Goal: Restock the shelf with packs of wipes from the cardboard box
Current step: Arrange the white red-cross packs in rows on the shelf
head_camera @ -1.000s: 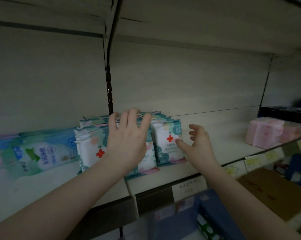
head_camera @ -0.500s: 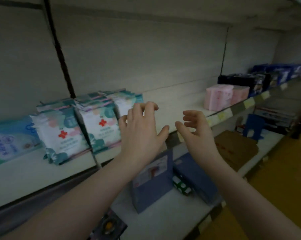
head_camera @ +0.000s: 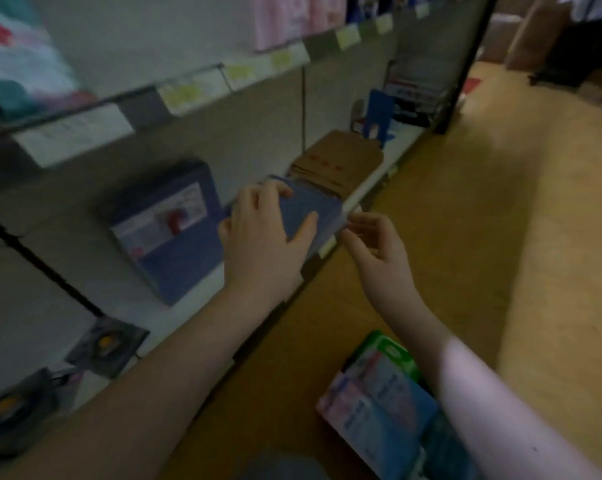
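My left hand point(head_camera: 263, 240) and my right hand point(head_camera: 379, 258) hang empty in mid-air in front of the lower shelf, fingers spread and slightly curled. Wipes packs point(head_camera: 386, 407) with blue, pink and green wrappers stand packed together at the bottom right, below my right forearm; the cardboard box holding them is not clearly visible. A blurred white-and-teal wipes pack point(head_camera: 15, 64) with a red cross sits on the upper shelf point(head_camera: 195, 84) at the top left.
Blue boxes point(head_camera: 168, 230) and a flat blue box point(head_camera: 310, 209) stand on the lower shelf, with a brown carton point(head_camera: 341, 161) beyond. Pink packs point(head_camera: 285, 19) sit further along the upper shelf. Tan floor point(head_camera: 483, 237) stretches to the right.
Both hands have drawn back from the wipes on the upper shelf and dropped lower. My view has swung down and right, bringing the floor and the packs at the bottom right into sight.
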Demonstrator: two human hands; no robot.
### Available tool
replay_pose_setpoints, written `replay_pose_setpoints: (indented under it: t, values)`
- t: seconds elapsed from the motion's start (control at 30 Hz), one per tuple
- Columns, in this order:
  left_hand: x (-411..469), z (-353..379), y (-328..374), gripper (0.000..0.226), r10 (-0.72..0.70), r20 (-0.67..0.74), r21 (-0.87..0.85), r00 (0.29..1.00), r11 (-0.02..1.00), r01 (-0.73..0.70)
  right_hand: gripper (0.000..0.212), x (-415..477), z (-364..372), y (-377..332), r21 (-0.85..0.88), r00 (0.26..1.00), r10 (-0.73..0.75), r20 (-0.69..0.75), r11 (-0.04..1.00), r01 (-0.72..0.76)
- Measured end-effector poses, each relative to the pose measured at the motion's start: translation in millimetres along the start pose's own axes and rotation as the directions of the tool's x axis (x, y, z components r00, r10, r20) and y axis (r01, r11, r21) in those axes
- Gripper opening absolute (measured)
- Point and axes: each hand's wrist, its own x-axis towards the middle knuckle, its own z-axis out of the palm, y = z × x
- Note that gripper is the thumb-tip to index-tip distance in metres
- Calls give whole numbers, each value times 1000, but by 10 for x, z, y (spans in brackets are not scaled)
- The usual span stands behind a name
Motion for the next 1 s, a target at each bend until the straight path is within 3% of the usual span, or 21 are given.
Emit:
replay_pose_setpoints:
  t: [0.23, 0.37, 0.5, 0.57, 0.7, 1.0]
  values:
    - [-784, 945, 387, 21, -56, 267, -206, 962, 972, 114, 15, -686, -725, 881, -41, 954, 246, -171, 966, -257]
    - [-1320, 1442, 445, 12, -43, 541, -249, 840, 946, 209, 17, -1113, -1048, 1406, -63, 886, 409, -218, 900, -431]
    - [-1713, 1810, 365, 11, -55, 707, -186, 705, 948, 260, 22, -1467, -1199, 1869, -75, 799, 534, -277, 817, -572]
    - [-1871, 1943, 319, 12, -75, 745, -162, 662, 943, 289, 14, -1631, -1206, 2048, -68, 769, 574, -280, 788, -612]
    - [-2119, 2136, 254, 9, -106, 769, -134, 630, 937, 321, 18, -1899, -1160, 2395, -103, 712, 648, -272, 716, -691]
    - [-2386, 2302, 145, 4, -100, 755, -183, 648, 917, 355, 46, -2083, -1002, 3009, -284, 530, 829, -178, 472, -834]
